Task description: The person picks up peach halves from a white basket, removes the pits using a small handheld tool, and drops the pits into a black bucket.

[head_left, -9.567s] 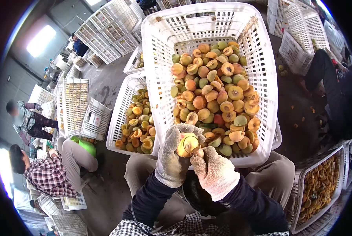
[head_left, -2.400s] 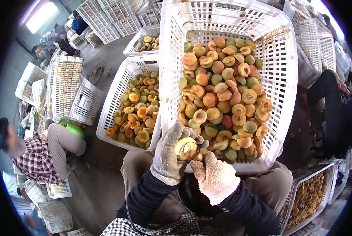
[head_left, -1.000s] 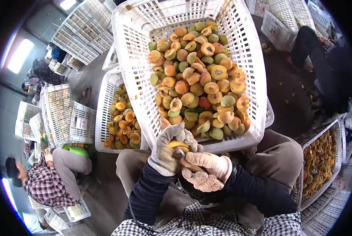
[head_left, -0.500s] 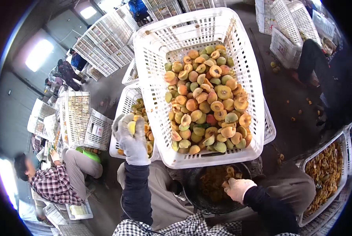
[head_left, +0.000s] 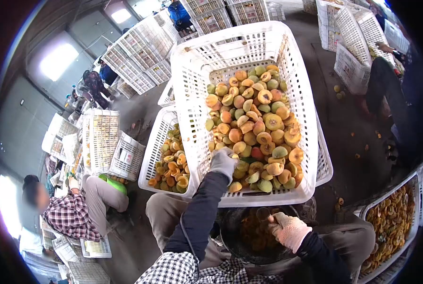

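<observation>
My left hand (head_left: 223, 164), in a grey glove, reaches over the near left side of a white crate (head_left: 184, 99) heaped with halved peaches (head_left: 249, 124). Its fingers are curled among the fruit, with a yellowish peach half (head_left: 233, 156) at the fingertips. My right hand (head_left: 289, 230), in a pale pinkish glove, is closed above a black basin (head_left: 232, 246) in my lap. A small brown tool with a rounded end (head_left: 263, 214) juts from its fingers; the rest is hidden in the grip. Brownish fruit scraps (head_left: 255, 234) lie in the basin.
Another white crate (head_left: 151, 163) with peach halves stands below at left. A crate of orange fruit pieces (head_left: 390, 227) is at lower right. A person in a checked shirt (head_left: 72, 215) sits at left, another person (head_left: 396, 90) at right. Stacked crates (head_left: 135, 49) stand behind.
My left hand has moved right from above the left crate, where it held a yellow peach half, down into the big crate. My right hand stays over the basin, its tool now showing.
</observation>
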`<control>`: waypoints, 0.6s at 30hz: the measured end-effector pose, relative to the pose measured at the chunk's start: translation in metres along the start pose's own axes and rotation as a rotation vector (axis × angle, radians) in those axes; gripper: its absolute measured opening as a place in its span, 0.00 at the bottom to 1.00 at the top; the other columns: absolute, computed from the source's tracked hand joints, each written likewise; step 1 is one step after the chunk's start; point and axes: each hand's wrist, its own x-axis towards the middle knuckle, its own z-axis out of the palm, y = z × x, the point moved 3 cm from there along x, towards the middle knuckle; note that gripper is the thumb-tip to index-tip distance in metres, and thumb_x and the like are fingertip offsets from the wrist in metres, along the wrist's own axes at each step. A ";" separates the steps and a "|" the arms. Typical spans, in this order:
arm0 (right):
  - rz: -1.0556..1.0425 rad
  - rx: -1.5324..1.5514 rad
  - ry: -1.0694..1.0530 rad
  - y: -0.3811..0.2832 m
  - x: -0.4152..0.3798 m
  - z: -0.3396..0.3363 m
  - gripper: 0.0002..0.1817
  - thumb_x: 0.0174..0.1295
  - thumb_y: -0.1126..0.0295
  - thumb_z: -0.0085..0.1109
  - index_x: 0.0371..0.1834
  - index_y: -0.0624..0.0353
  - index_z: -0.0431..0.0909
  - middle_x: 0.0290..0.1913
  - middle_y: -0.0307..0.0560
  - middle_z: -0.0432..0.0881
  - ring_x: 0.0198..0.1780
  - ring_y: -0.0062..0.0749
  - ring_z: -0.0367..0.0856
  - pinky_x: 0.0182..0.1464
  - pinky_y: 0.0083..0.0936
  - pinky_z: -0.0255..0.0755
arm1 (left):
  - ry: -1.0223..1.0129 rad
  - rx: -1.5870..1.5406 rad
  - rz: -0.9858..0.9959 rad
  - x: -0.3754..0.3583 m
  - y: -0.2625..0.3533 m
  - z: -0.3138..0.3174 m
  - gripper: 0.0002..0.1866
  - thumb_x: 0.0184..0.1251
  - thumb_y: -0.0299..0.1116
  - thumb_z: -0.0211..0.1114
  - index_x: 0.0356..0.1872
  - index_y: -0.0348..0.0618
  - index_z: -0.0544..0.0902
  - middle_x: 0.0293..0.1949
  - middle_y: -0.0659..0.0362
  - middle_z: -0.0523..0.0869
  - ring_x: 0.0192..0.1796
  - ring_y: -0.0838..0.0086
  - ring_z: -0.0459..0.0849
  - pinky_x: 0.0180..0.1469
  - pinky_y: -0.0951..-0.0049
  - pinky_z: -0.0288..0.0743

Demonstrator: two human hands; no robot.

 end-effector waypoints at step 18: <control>-0.263 0.027 0.285 -0.131 0.020 -0.013 0.16 0.62 0.55 0.50 0.39 0.58 0.71 0.23 0.57 0.78 0.29 0.53 0.79 0.29 0.42 0.72 | -0.357 -1.760 -0.374 -0.098 0.054 -0.056 0.14 0.65 0.43 0.57 0.26 0.44 0.75 0.27 0.54 0.79 0.33 0.59 0.80 0.39 0.54 0.76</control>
